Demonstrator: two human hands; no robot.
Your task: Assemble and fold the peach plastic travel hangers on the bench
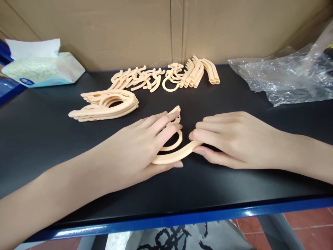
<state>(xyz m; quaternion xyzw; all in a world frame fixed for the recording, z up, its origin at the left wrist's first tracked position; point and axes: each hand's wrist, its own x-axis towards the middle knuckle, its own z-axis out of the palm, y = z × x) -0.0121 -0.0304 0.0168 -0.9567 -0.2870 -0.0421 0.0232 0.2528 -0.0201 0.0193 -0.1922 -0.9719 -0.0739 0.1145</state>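
Note:
A peach plastic hanger piece (173, 155) lies on the black table (39, 139), held from both sides. My left hand (145, 146) presses its hook end with the fingers on top and the thumb below the curved arm. My right hand (229, 139) pinches the arm's other end between thumb and fingers. Part of the piece is hidden under my left fingers.
A stack of assembled hangers (106, 104) lies left of centre. Behind it sit loose hook pieces (140, 78) and a row of curved arms (197, 71). A tissue pack (39, 67) is far left, a crumpled clear plastic bag (286, 76) far right. Cardboard (156, 27) backs the table.

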